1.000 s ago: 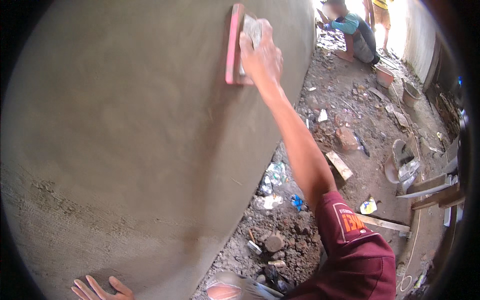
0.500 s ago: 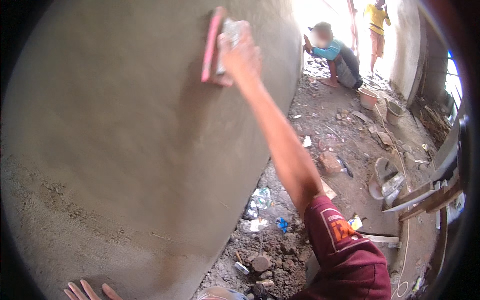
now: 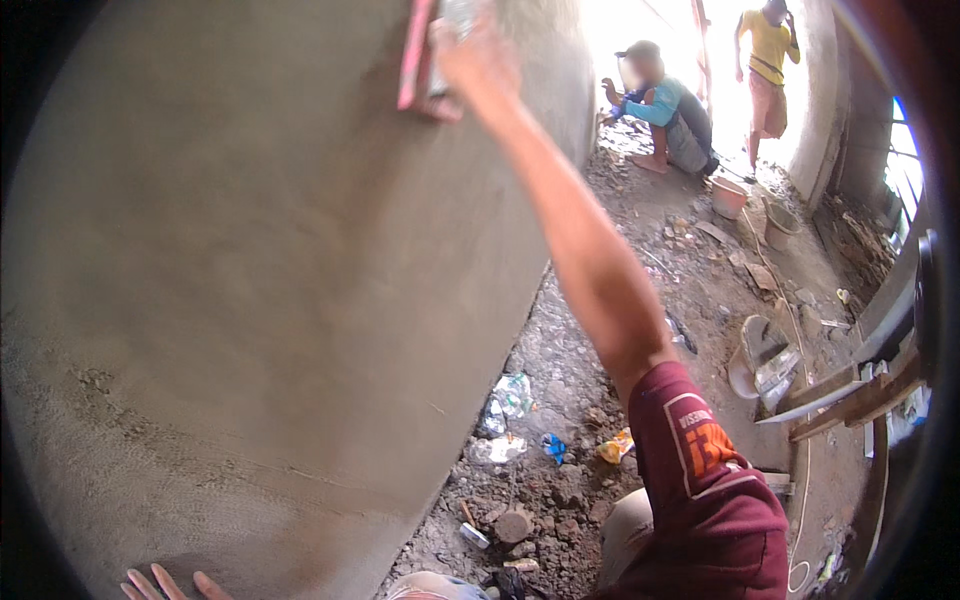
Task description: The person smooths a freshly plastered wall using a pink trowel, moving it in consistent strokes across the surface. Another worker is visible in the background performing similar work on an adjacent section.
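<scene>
My right arm stretches up along a grey, freshly plastered wall point(image 3: 250, 270). At its end my right hand point(image 3: 482, 62) grips a plastering float point(image 3: 416, 58), a flat tool with a pinkish-red edge, pressed against the wall's upper part. The float's top runs out of the picture. Low at the left edge, the fingers of my left hand point(image 3: 165, 585) are spread on or close to the wall, with nothing in them. The rest of that hand is cut off. Rougher plaster lies in a band just above it.
Rubble and plastic scraps point(image 3: 515, 395) litter the ground along the wall's foot. To the right stand a mortar-stained bucket point(image 3: 745, 365), a pinkish bucket point(image 3: 729, 197) and a grey bucket point(image 3: 780, 222). Timber pieces point(image 3: 860, 400) jut in. One person point(image 3: 675, 110) crouches; another point(image 3: 768, 60) stands.
My right hand has slid the float upward on the wall. My left hand stays nearly in place. The crouching person's hands have shifted, and the standing person has changed posture.
</scene>
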{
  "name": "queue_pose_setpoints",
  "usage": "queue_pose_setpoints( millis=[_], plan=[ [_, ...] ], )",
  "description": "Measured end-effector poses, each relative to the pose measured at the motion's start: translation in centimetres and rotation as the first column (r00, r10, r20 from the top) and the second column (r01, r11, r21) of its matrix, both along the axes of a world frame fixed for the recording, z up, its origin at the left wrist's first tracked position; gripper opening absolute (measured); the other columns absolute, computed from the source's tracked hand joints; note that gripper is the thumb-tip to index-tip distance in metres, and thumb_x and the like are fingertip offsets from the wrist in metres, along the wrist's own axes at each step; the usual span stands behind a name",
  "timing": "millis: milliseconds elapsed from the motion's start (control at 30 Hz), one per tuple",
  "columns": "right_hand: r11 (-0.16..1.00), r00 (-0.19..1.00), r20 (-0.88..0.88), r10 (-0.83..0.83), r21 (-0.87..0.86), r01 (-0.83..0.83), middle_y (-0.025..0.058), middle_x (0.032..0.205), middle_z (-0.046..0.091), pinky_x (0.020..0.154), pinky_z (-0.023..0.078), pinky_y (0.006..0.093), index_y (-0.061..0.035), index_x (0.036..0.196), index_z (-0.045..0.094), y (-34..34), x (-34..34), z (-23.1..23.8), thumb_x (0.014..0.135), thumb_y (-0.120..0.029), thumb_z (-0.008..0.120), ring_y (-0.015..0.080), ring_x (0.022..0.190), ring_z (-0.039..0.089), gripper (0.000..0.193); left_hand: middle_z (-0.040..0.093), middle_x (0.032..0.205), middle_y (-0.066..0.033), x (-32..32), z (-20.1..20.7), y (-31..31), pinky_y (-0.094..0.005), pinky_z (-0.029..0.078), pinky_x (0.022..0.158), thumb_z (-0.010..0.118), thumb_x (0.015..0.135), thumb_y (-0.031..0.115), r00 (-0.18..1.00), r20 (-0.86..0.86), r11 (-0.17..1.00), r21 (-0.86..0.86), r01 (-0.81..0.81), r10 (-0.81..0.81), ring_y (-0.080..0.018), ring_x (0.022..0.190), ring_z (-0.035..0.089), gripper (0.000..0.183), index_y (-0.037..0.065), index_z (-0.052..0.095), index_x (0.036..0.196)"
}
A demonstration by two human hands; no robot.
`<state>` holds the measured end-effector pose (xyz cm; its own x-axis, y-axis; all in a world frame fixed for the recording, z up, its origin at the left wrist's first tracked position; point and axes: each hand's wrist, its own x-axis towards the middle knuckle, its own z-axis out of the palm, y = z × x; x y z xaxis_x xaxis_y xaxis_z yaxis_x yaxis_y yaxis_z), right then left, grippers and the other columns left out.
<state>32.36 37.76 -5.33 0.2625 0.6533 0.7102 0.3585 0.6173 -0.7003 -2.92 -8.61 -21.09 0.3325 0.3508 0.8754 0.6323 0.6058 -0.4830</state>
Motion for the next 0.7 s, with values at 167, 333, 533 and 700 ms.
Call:
queue_pose_setpoints(
  millis=[167, 333, 533, 700],
  plan=[
    [0.871, 0.948, 0.278, -0.152, 0.492, -0.005, 0.0282, 0.098, 0.071, 0.072, 0.059, 0.0511, -0.0073, 0.154, 0.036, -3.6, -5.4, -11.5, 0.098, -0.045, 0.055, 0.0424, 0.083, 0.073, 0.070, 0.058, 0.144, -0.0116, 1.0, 0.7, 0.1, -0.0563, 0.027, 0.118, 0.053, 0.101, 0.056, 0.998, -0.046, 0.998, -0.042, -0.050, 0.048, -0.0382, 0.136, 0.051, 0.050, 0.016, 0.065, 0.130],
    [0.983, 0.981, 0.063, -0.181, 0.053, 0.178, 0.0297, 0.106, 0.070, 0.086, 0.054, 0.0557, -0.0139, 0.143, 0.038, 4.7, 2.8, -5.0, 0.097, -0.042, 0.058, 0.0499, 0.097, 0.069, 0.058, 0.057, 0.145, -0.0128, 0.4, -0.2, 0.1, -0.0548, 0.025, 0.120, 0.054, 0.102, 0.053, 1.000, -0.014, 1.000, 0.011, 0.002, -0.002, -0.0386, 0.137, 0.050, 0.049, 0.016, 0.065, 0.130],
    [0.985, 0.986, 0.031, -0.165, 0.056, 0.163, 0.0322, 0.104, 0.070, 0.088, 0.052, 0.0602, -0.0143, 0.144, 0.038, 2.1, -1.0, -7.8, 0.097, -0.039, 0.058, 0.0534, 0.098, 0.067, 0.057, 0.056, 0.147, -0.0133, 0.3, 0.2, -0.4, -0.0551, 0.024, 0.121, 0.053, 0.102, 0.052, 0.999, -0.034, 0.999, -0.033, -0.042, 0.041, -0.0386, 0.139, 0.047, 0.049, 0.015, 0.063, 0.133],
    [0.956, 0.978, 0.154, -0.139, 0.278, 0.092, 0.0312, 0.097, 0.071, 0.086, 0.053, 0.0600, -0.0101, 0.154, 0.029, -1.2, -2.4, -12.8, 0.097, -0.039, 0.057, 0.0512, 0.094, 0.069, 0.069, 0.056, 0.146, -0.0139, 0.2, 0.3, -0.6, -0.0591, 0.027, 0.118, 0.055, 0.101, 0.052, 0.995, -0.064, 0.997, -0.033, -0.076, 0.074, -0.0393, 0.137, 0.049, 0.052, 0.013, 0.062, 0.135]
  ],
)
